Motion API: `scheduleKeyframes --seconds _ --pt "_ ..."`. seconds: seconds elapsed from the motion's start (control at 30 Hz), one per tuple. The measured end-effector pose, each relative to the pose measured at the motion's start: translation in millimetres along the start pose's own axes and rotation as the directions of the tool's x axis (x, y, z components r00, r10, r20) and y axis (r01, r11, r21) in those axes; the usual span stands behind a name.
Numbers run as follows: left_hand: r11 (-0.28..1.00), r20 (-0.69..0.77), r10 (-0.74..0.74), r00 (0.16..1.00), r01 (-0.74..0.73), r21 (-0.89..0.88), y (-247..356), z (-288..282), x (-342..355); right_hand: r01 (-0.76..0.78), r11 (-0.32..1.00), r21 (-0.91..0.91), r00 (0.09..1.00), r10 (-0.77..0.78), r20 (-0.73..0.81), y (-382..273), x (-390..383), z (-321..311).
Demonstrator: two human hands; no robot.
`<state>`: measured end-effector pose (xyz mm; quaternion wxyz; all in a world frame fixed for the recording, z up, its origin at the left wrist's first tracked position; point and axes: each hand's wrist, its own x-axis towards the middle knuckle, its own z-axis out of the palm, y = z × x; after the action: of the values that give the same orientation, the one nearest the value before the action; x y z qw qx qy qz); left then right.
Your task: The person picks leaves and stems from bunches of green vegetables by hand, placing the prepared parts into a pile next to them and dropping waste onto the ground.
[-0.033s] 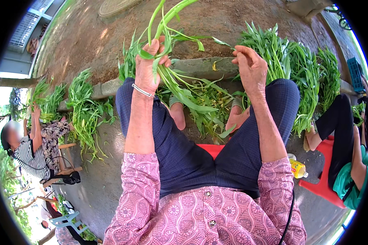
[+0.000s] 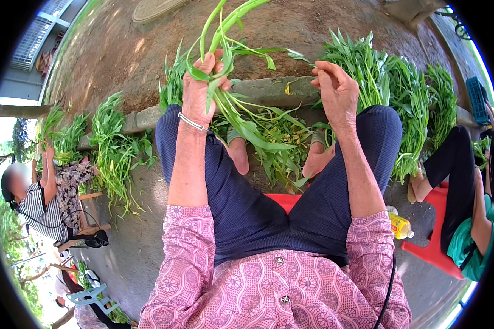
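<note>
In my left hand point(image 2: 203, 82), closed round them, are long green leafy stems point(image 2: 230, 22), curving up past the fingers and trailing down to the right. My right hand point(image 2: 337, 96) is raised apart from it, fingers curled with the tips near a thin leaf point(image 2: 297, 55); whether they pinch it is unclear. Between my feet lies a loose heap of leaves and yellowish bits point(image 2: 280, 137). Thick piles of greens point(image 2: 395, 104) lean along a stone kerb point(image 2: 263, 93) at the right, with more greens point(image 2: 112, 137) at the left.
I sit on a red stool point(image 2: 280, 200). A yellow-labelled bottle point(image 2: 399, 225) stands by my right leg. A person in stripes point(image 2: 44, 214) handles greens at the left; another in green point(image 2: 472, 241) sits by red plastic seating point(image 2: 431, 247) at the right. A teal crate point(image 2: 477, 98) is beyond.
</note>
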<state>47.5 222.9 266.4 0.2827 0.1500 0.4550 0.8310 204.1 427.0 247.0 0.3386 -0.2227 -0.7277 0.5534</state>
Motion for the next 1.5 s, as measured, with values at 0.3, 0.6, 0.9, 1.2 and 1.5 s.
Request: scheduleKeyframes --seconds 0.3,0.6,0.9,1.2,1.5 --pt "0.998 0.053 -0.033 0.998 0.036 -0.052 -4 1 -2 -0.042 0.999 0.013 0.996 0.041 0.079 -4 -1 -3" --pt "0.988 -0.006 -0.033 0.999 0.034 0.148 -12 14 -6 -0.107 0.979 0.171 0.963 0.059 0.263 -8 -3 7" --pt "0.995 0.014 -0.077 0.997 0.076 0.060 -18 21 -7 -0.333 0.936 0.111 0.862 0.254 0.439 -8 -4 9" --pt "0.995 0.035 -0.095 0.995 0.094 0.037 -20 16 -5 -0.421 0.873 0.247 0.840 0.272 0.469 -8 -5 9" --pt "0.999 0.056 -0.040 0.998 0.040 0.004 -19 18 -4 -0.308 0.943 0.125 0.866 0.223 0.448 -10 -6 6"
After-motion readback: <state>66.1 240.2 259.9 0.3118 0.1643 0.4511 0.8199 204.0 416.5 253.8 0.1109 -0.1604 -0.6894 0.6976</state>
